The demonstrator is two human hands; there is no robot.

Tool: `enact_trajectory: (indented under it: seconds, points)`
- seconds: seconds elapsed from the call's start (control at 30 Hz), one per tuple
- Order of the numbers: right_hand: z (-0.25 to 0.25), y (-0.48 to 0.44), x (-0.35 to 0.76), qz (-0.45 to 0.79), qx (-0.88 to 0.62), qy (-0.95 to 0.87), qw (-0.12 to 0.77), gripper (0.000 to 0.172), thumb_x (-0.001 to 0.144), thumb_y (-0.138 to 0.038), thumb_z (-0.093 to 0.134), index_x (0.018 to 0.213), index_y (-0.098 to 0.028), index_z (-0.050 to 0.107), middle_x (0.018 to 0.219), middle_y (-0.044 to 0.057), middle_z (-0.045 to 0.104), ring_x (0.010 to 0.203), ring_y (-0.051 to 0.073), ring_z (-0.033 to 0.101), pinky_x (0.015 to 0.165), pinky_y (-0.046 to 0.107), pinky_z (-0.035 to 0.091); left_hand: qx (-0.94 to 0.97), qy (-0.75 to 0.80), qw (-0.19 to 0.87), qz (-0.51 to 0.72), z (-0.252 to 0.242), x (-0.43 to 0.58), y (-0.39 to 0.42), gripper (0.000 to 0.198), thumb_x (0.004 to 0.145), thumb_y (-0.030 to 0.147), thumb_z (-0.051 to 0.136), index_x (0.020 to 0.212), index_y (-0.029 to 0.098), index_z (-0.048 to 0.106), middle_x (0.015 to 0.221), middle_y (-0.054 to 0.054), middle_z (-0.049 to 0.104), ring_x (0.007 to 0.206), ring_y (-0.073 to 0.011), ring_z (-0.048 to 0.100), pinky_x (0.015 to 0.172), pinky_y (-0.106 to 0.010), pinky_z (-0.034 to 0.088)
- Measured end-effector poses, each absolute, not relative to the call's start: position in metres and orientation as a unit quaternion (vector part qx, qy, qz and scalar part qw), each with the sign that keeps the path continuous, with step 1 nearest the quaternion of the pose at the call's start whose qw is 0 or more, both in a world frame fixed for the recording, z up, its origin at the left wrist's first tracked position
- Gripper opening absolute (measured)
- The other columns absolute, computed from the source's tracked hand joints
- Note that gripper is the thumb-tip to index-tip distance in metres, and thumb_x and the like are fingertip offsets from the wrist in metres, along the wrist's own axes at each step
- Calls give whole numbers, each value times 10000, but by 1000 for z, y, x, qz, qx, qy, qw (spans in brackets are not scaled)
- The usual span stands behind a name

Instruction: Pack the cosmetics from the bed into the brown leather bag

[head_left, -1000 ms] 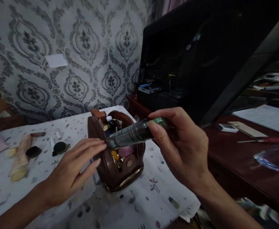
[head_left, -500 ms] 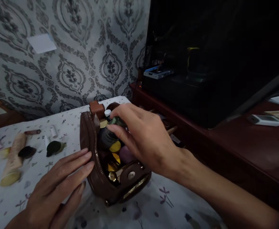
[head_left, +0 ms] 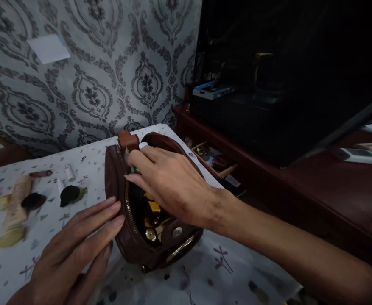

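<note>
A brown zippered cosmetic bag [head_left: 124, 237] stands unzipped on the table. My left hand [head_left: 80, 248] lies with fingers stretched out, its fingertips touching the bag's left side. My right hand [head_left: 169, 182] reaches into the bag from the right. Between its thumb and fingers a bit of a green-topped bottle [head_left: 135, 169] shows; the rest of it is hidden by the hand and the bag. A white cap [head_left: 143, 145] sticks up behind my fingers. Yellow, shiny items [head_left: 152, 206] and a round gold cap [head_left: 150, 234] sit in the bag's near part.
On the patterned tablecloth [head_left: 48, 245] at left lie a beige tube [head_left: 18, 201], a dark green-capped item [head_left: 72, 195], a black oval item [head_left: 33, 201] and a small white tube [head_left: 69, 172]. At right, an open drawer [head_left: 227, 170] juts from a dark red cabinet [head_left: 319, 195] under a large black screen [head_left: 284, 106].
My right hand has moved left and lower into the bag with the green-topped bottle, now covering most of it. My left hand stays against the bag.
</note>
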State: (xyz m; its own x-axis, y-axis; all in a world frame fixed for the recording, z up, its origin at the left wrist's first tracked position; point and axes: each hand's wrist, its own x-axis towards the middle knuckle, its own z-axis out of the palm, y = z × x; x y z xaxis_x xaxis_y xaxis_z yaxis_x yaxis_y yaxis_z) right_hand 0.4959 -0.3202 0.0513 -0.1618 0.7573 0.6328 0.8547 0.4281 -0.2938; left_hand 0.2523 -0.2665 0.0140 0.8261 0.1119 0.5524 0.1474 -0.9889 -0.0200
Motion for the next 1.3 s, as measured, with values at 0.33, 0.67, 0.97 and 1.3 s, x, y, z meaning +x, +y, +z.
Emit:
enact_trajectory:
  seconds: [0.33,0.67,0.97,1.3]
  points:
    - [54,-329,505,-81,-551,-732,392,117,994,-293,504,920,-203,513,856,-1,559,774,136,590,668,234,446,-966,-106,48,-232,23,265,-269,520,904,148,463,1409,268,476,1343,-94,555,1278,-291,527,1021,-425,515]
    - [64,-329,502,-89,-566,-730,372,115,1000,-300,470,970,-198,515,923,26,604,822,169,605,702,273,465,-962,-102,49,-250,20,264,-265,387,887,146,485,1255,246,550,1295,-99,610,1315,-322,505,1037,-517,488]
    - [59,-314,484,-36,-596,-771,222,182,976,-259,542,1119,-162,484,916,55,637,772,207,639,608,267,416,-962,-66,81,-253,15,261,-260,406,899,133,497,1301,181,514,1328,-135,551,1327,-317,467,1032,-476,478]
    - [63,-312,486,-7,-592,-784,186,136,952,-240,593,1046,-144,607,1044,91,617,854,192,628,667,274,400,-955,-85,53,-278,12,266,-269,386,917,59,472,1289,153,508,1340,-144,532,1341,-311,457,1077,-481,434]
